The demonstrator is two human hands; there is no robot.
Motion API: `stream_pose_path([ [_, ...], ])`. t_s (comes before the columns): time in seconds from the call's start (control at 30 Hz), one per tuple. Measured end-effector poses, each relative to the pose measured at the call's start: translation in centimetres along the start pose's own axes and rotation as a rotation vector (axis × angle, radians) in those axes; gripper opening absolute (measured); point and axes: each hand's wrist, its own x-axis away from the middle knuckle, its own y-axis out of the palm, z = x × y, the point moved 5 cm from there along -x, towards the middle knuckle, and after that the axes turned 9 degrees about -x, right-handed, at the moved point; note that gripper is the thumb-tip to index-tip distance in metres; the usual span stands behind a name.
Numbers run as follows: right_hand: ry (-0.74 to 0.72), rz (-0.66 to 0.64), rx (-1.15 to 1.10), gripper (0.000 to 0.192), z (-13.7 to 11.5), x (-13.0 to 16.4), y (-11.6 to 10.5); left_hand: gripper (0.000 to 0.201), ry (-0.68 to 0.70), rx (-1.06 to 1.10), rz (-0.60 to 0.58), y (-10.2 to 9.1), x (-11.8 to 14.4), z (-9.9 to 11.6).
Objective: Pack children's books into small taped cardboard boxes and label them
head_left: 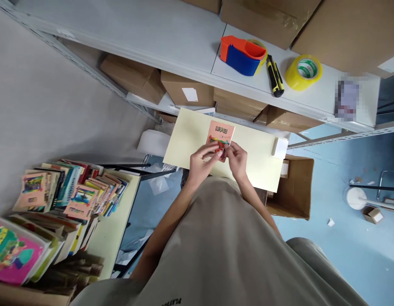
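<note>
Fingers [207,148] of left hand [200,165] and right hand [237,160] pinch a book [221,129]; beside the table [190,140], an open carton [304,182] holds a white item [284,168].

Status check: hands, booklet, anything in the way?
Left hand, right hand both at lower part of pink booklet. Cover up, partly hidden. White block apart, at right end of tabletop.

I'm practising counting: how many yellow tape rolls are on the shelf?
2. One roll is on the shelf, right of the cutter knife; the other roll is partly hidden by the orange-and-blue dispenser. More could be hidden.
</note>
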Motion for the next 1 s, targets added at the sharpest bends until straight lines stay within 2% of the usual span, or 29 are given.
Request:
stream_pose_path([
  [0.1,0.069,-0.023,-0.050,0.053,0.2,-0.2,-1.1,0.057,-0.134,-0.011,0.071,-1.9,-1.0,-1.5],
  [0.23,0.174,-0.085,-0.101,0.060,0.8,0.4,-1.4,0.056,-0.325,0.105,-0.065,-2.8,-1.1,-3.3],
  [0.33,0.201,-0.112,-0.120,0.061,1.2,0.6,-1.4,0.057,-0.358,0.162,-0.073,-2.6,-0.5,-3.2],
  [0.47,0.197,-0.088,-0.063,0.068,1.7,0.6,-1.8,0.057,-0.374,0.158,0.027,-2.3,0.3,-2.7],
  [0.6,-0.026,0.068,0.077,0.070,0.0,1.1,-2.4,0.056,-0.325,0.108,0.114,-2.7,0.6,-2.1],
  [0.67,-0.091,0.068,0.142,0.064,-0.9,1.8,-1.9,0.055,-0.293,0.082,0.137,-2.9,0.9,-1.7],
  [0.83,0.008,-0.115,0.070,0.063,-1.0,3.7,1.6,0.051,-0.219,0.070,0.126,-1.9,2.6,-0.2],
  [0.9,0.007,-0.090,0.050,0.064,-0.9,4.0,2.1,0.046,-0.143,0.032,0.072,-1.0,3.4,0.8],
  [1.0,-0.009,-0.012,0.097,0.057,-1.0,3.7,1.1,0.039,-0.008,-0.057,-0.009,-0.2,4.2,2.0],
])
